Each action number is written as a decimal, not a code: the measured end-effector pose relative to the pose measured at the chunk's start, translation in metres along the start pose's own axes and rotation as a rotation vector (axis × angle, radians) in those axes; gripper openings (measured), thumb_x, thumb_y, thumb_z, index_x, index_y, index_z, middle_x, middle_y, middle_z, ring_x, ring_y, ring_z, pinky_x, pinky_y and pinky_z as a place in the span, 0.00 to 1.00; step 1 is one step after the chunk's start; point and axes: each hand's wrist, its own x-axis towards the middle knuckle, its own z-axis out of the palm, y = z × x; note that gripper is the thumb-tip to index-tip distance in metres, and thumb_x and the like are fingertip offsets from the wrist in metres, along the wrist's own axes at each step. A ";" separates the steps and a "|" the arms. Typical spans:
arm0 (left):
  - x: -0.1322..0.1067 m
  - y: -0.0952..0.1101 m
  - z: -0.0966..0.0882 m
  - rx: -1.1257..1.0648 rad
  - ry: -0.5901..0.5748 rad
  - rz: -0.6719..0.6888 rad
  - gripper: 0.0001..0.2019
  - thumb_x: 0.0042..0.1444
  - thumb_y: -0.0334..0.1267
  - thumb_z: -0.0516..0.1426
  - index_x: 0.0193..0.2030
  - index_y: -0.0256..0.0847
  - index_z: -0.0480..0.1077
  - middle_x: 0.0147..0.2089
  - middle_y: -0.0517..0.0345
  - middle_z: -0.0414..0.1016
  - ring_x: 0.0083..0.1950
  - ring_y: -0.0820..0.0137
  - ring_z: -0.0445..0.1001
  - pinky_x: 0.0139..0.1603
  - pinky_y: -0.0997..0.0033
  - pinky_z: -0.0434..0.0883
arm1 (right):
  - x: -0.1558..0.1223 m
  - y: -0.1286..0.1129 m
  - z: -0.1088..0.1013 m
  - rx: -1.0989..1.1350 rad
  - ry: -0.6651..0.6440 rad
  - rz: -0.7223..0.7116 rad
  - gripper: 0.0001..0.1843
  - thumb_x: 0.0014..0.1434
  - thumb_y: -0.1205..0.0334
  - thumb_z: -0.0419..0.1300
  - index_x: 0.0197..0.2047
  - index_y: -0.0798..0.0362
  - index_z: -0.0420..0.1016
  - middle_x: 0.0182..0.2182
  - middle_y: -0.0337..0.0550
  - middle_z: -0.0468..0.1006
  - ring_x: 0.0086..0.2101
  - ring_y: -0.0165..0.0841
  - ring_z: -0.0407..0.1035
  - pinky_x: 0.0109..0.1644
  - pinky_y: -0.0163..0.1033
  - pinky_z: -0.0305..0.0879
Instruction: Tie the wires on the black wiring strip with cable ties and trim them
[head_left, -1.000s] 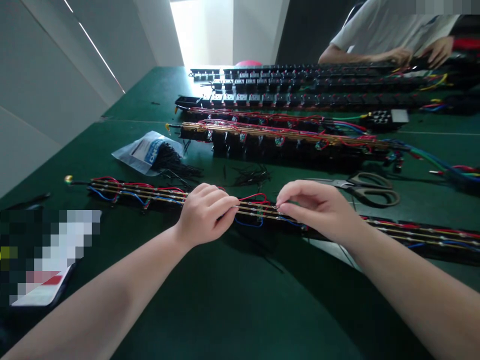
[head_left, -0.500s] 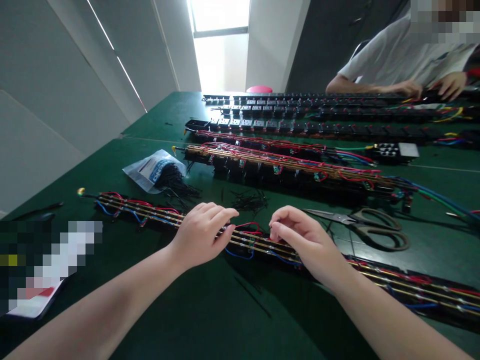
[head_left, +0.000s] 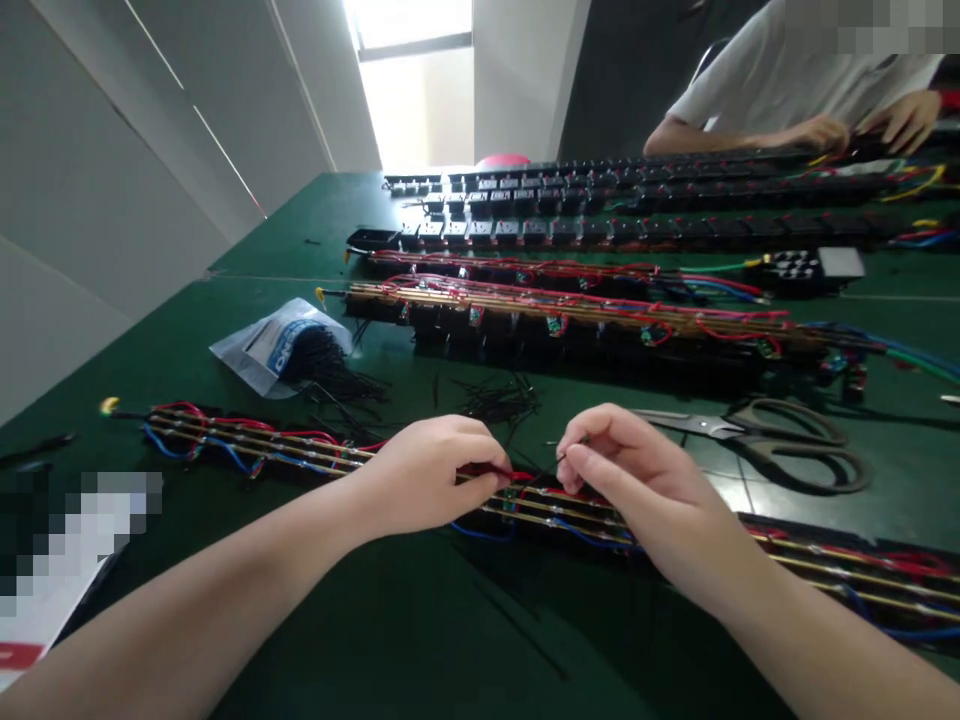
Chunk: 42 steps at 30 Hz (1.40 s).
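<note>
A long black power strip [head_left: 259, 440] with brass rails and red and blue wires lies across the table in front of me. My left hand [head_left: 431, 475] rests over its middle, thumb and fingertips closed on a red wire [head_left: 523, 477] beside the rails. Just to the right, my right hand [head_left: 637, 480] is held above the strip, pinching a thin black cable tie [head_left: 552, 443] between thumb and forefinger. Most of the tie is hidden by the fingers. Scissors [head_left: 720, 428] with dark handles lie behind my right hand.
Loose black cable ties [head_left: 501, 400] are heaped behind the strip, near an open plastic bag [head_left: 251, 350] of more ties. Several other strips [head_left: 555, 310] lie in rows farther back. At the far right, a co-worker's hands [head_left: 904, 122] handle another strip. A pixelated item [head_left: 82, 560] is at left.
My left hand has slid right along the strip and closed on the red wire. My right hand has shifted slightly right, with the cable tie now showing at its fingertips. The view has shifted.
</note>
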 end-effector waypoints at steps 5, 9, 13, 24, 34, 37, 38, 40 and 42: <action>0.001 -0.002 -0.004 -0.071 -0.034 0.016 0.08 0.63 0.30 0.61 0.42 0.41 0.83 0.41 0.57 0.83 0.43 0.70 0.81 0.42 0.72 0.75 | -0.001 0.000 0.000 -0.130 0.037 -0.079 0.03 0.65 0.60 0.67 0.38 0.47 0.77 0.29 0.38 0.76 0.27 0.29 0.71 0.28 0.32 0.70; 0.003 -0.001 -0.006 -0.069 -0.043 0.006 0.08 0.64 0.30 0.61 0.42 0.42 0.84 0.41 0.58 0.83 0.42 0.70 0.81 0.41 0.72 0.74 | -0.003 0.001 0.001 -0.250 0.007 -0.155 0.02 0.63 0.63 0.67 0.38 0.47 0.78 0.30 0.39 0.77 0.25 0.29 0.69 0.23 0.33 0.66; 0.002 -0.001 -0.005 -0.042 -0.038 0.014 0.08 0.64 0.31 0.61 0.43 0.42 0.83 0.42 0.58 0.83 0.41 0.70 0.80 0.40 0.72 0.73 | -0.003 0.001 0.002 -0.280 -0.003 -0.205 0.03 0.64 0.65 0.66 0.39 0.47 0.77 0.30 0.38 0.76 0.24 0.28 0.68 0.22 0.33 0.64; 0.001 -0.001 -0.003 -0.020 -0.035 0.002 0.09 0.67 0.34 0.58 0.44 0.41 0.82 0.42 0.58 0.82 0.42 0.70 0.79 0.41 0.72 0.73 | -0.005 0.000 0.003 -0.274 0.060 -0.123 0.02 0.65 0.62 0.64 0.39 0.45 0.76 0.30 0.39 0.78 0.27 0.33 0.75 0.27 0.37 0.73; 0.001 0.000 -0.004 -0.013 -0.017 -0.001 0.08 0.64 0.31 0.60 0.46 0.42 0.80 0.43 0.60 0.83 0.45 0.70 0.80 0.43 0.72 0.73 | -0.004 -0.004 0.004 -0.398 -0.125 -0.228 0.06 0.65 0.65 0.62 0.34 0.48 0.74 0.29 0.39 0.78 0.28 0.31 0.73 0.28 0.35 0.70; 0.001 0.000 -0.004 -0.011 -0.005 0.004 0.07 0.66 0.32 0.59 0.45 0.41 0.79 0.42 0.60 0.84 0.44 0.70 0.80 0.42 0.72 0.72 | -0.006 -0.005 0.005 -0.421 -0.193 -0.280 0.08 0.63 0.72 0.60 0.34 0.49 0.72 0.27 0.36 0.77 0.26 0.27 0.71 0.27 0.32 0.67; 0.001 0.000 -0.004 -0.008 -0.002 0.004 0.07 0.66 0.32 0.58 0.45 0.41 0.79 0.42 0.60 0.83 0.43 0.70 0.80 0.42 0.72 0.72 | -0.007 -0.006 0.006 -0.433 -0.213 -0.297 0.09 0.62 0.73 0.60 0.34 0.50 0.72 0.27 0.35 0.76 0.25 0.26 0.70 0.27 0.32 0.66; 0.000 0.000 -0.003 -0.004 -0.001 0.001 0.08 0.67 0.32 0.57 0.45 0.41 0.79 0.42 0.60 0.83 0.43 0.70 0.79 0.42 0.71 0.72 | -0.007 -0.007 0.005 -0.460 -0.237 -0.318 0.09 0.62 0.73 0.60 0.34 0.50 0.73 0.27 0.35 0.74 0.25 0.26 0.69 0.27 0.33 0.65; 0.000 -0.001 -0.003 -0.010 0.000 0.004 0.09 0.67 0.32 0.57 0.45 0.41 0.80 0.42 0.60 0.83 0.43 0.70 0.79 0.43 0.71 0.72 | -0.006 -0.007 0.005 -0.485 -0.247 -0.341 0.08 0.63 0.72 0.61 0.34 0.50 0.73 0.26 0.36 0.74 0.26 0.27 0.68 0.28 0.34 0.64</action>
